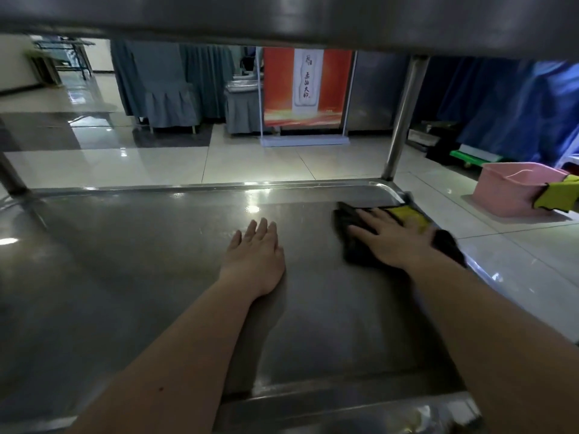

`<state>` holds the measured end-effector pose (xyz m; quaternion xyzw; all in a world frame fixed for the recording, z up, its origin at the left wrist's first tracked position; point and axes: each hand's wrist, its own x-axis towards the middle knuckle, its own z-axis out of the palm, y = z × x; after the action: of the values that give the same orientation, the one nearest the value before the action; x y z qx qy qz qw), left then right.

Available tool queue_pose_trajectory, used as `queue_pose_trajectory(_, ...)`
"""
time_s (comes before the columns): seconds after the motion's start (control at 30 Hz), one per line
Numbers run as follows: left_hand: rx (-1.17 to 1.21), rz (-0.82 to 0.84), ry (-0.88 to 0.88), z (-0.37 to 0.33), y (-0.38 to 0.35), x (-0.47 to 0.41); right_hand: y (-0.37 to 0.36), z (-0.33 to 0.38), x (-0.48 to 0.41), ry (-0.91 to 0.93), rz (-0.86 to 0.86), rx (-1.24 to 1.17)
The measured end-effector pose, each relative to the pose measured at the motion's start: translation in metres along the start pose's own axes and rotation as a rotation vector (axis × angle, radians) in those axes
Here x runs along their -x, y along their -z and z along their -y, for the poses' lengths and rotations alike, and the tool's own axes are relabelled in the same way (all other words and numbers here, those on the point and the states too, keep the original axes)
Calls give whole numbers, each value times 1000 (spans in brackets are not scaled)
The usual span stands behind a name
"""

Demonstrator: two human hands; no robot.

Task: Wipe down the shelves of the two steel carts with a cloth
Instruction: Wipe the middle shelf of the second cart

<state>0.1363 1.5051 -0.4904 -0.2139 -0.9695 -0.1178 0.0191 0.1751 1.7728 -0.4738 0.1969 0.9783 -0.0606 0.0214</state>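
I am looking along a lower steel cart shelf [141, 261], under the shelf above [313, 17]. My left hand [255, 255] lies flat, palm down, on the bare steel near the shelf's middle, fingers straight and together. My right hand [393, 238] presses flat on a dark cloth with a yellow side [407, 214] near the shelf's far right corner, fingers spread over it. Part of the cloth is hidden under the hand.
A steel cart post [404, 120] rises at the far right corner. On the tiled floor to the right stands a pink basin [507, 189] with a yellow-green cloth [560, 195] over its rim. Covered chairs [163, 89] and an orange banner [307, 89] stand farther back.
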Motion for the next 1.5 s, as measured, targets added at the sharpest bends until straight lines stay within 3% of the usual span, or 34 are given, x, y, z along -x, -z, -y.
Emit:
queue_pose_trajectory(0.1,-28,6,-3,-2,-1,0,6,-24,-8,-253,23,0)
queue_pose_trajectory(0.17,-47,3,-9,-2,-2,1,5,0,-10,-301,17,-45)
queue_pose_trajectory(0.23,-57,9,-12,-2,-1,2,0,45,-10,-216,1,-95)
queue_pose_trajectory(0.4,-17,-1,58,1,5,2,-21,156,6,223,-16,-48)
queue_pose_trajectory(0.5,-35,8,63,1,6,4,-13,124,-5,198,2,-25)
queue_pose_trajectory(0.67,-10,1,72,-3,3,3,0,-3,-20,-190,-29,-12)
queue_pose_trajectory(0.77,15,3,74,-2,3,3,-2,-19,-13,-257,-6,26)
queue_pose_trajectory(0.93,126,75,77,0,17,-1,-8,42,15,-131,-12,-45)
queue_pose_trajectory(1.07,467,53,79,23,38,2,-25,144,48,178,16,-38)
queue_pose_trajectory(1.13,416,24,69,47,43,12,-35,181,63,300,35,-14)
queue_pose_trajectory(1.27,231,-21,118,107,46,47,-31,181,56,303,57,-29)
queue_pose_trajectory(1.5,-69,-4,296,191,89,112,-5,116,14,-64,72,-95)
